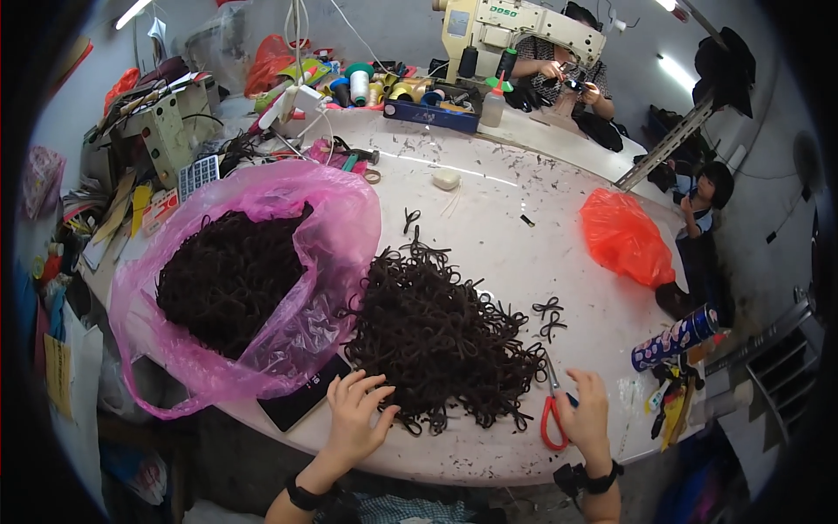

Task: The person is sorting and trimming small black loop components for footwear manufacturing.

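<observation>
Head view: dark loop pile (pixel 445 349) between left grip (pixel 356 419), released, and right grip (pixel 587 415), closure unclear, at scissors (pixel 549 404).

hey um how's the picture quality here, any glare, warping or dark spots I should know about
Head view: the front edge of the table bows and the picture's corners go black; head view: the tube light at right is blown out, and the pink bag shows glossy highlights; head view: the dark loops on the table lose detail mid-pile.
</observation>
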`<state>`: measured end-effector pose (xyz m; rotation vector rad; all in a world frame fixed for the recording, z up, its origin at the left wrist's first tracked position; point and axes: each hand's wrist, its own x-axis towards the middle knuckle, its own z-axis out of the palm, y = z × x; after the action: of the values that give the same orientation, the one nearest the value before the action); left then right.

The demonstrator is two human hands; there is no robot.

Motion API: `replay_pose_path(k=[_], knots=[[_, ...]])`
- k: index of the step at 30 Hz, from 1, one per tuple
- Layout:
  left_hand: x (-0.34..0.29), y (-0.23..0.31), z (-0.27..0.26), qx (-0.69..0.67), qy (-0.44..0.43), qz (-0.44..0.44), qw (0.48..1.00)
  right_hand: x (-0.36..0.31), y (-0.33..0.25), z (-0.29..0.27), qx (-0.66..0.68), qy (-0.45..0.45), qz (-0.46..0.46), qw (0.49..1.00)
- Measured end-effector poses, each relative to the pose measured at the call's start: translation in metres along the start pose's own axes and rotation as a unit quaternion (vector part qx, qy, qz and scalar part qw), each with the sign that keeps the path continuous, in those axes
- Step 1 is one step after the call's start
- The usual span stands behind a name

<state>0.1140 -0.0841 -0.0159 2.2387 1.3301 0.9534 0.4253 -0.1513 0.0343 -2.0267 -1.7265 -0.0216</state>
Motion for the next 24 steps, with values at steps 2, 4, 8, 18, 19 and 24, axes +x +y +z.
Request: replay_pose_path(k=[2, 4, 8, 18, 19, 24], knots=[[0.011, 0.010, 0.003, -0.023, 0.048, 0.038, 0.998, -0.032, 0.031, 0.011, -0.072, -0.029, 0.056, 0.995], [0.019, 0.021, 0.006, -0.010, 0.049, 0.044, 0.998, -0.059, 0.046, 0.030, -0.135, -0.059, 0.109, 0.983], [0.040, 0.027, 0.018, 0.035, 0.061, 0.126, 0.990, -0.079, 0.036, 0.053, -0.133, 0.040, 0.074, 0.988], [0.073, -0.007, 0.031, 0.296, 0.030, 0.322, 0.899, -0.074, 0.031, 0.062, -0.069, 0.079, 0.089, 0.991], [0.071, -0.007, 0.026, 0.299, 0.033, 0.306, 0.903, -0.074, 0.031, 0.062, -0.064, 0.073, 0.087, 0.992], [0.058, 0.008, -0.009, 0.126, 0.158, 0.260, 0.944, -0.071, 0.029, 0.056, -0.046, 0.060, 0.109, 0.991]])
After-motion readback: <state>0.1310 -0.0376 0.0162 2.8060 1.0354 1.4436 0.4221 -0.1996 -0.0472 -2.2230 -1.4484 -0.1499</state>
